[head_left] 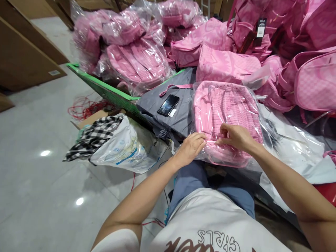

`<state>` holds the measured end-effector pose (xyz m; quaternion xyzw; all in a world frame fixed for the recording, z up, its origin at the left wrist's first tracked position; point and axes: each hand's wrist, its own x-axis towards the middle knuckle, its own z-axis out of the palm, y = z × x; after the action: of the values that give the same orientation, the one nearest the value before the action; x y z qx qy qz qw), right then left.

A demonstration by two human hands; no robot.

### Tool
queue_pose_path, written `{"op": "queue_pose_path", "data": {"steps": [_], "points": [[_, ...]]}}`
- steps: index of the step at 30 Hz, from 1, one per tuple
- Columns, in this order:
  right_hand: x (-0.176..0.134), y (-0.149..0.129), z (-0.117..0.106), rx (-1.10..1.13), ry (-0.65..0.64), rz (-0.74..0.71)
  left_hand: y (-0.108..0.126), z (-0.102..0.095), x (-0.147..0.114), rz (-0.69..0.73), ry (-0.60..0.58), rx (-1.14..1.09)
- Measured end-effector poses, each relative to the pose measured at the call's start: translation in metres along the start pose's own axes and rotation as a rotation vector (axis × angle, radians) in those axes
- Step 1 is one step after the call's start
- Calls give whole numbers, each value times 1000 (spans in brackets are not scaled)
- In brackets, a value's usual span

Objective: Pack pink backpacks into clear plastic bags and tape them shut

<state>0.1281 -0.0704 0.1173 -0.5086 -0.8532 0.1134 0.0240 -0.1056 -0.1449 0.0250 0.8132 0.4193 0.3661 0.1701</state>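
A pink backpack (233,105) lies flat before me inside a clear plastic bag (265,131), its striped padded side facing up. At the bag's near left edge, my left hand (191,148) has its fingers closed on the plastic. My right hand (236,137) is over the lower middle of the backpack, thumb and fingers pinched on the plastic. What exactly lies between the right fingertips is too small to make out. Both hands are close together, with a short gap between them.
Left of the bag, a phone (168,105) and a pink strap (174,88) rest on grey cloth (149,101). A green-rimmed bin (102,84) holds several bagged backpacks. Unbagged pink bags (228,64) pile up behind. A white sack (131,147) stands on the floor.
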Motion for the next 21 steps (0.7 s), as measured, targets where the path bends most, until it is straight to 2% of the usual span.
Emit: {"op": "queue_pose_path", "data": {"steps": [3, 4, 5, 7, 8, 11, 13, 15, 16, 18, 19, 20, 21], "points": [[-24, 3, 1, 79, 367, 24, 1, 0, 1, 9, 15, -9], [-33, -1, 4, 88, 418, -25, 1, 0, 1, 12, 17, -13], [-41, -8, 8, 78, 404, -100, 1, 0, 0, 12, 17, -14], [-51, -26, 21, -4, 242, -207, 1, 1, -1, 8, 13, -3], [-51, -35, 28, -63, 142, -199, 1, 2, -1, 7, 11, 7], [-33, -55, 47, -188, -77, -48, 2, 4, -2, -2, -1, 31], [-20, -59, 50, -197, -150, -12, 3, 2, 0, -12, -22, 27], [-19, -59, 47, -178, -147, -17, 6, -5, 5, -23, -63, -26], [-25, -57, 44, -141, -114, -33, 6, -10, 9, -40, -80, -80], [-48, -47, 41, 10, 32, -81, 4, -22, 17, -131, -63, -244], [-63, -39, 40, 135, 138, -118, -1, -28, 22, -218, -3, -343], [-78, -27, 40, 265, 291, -96, -7, -33, 26, -325, 88, -435], [-91, -14, 41, 363, 467, 1, -14, -36, 31, -433, 189, -507]]}}
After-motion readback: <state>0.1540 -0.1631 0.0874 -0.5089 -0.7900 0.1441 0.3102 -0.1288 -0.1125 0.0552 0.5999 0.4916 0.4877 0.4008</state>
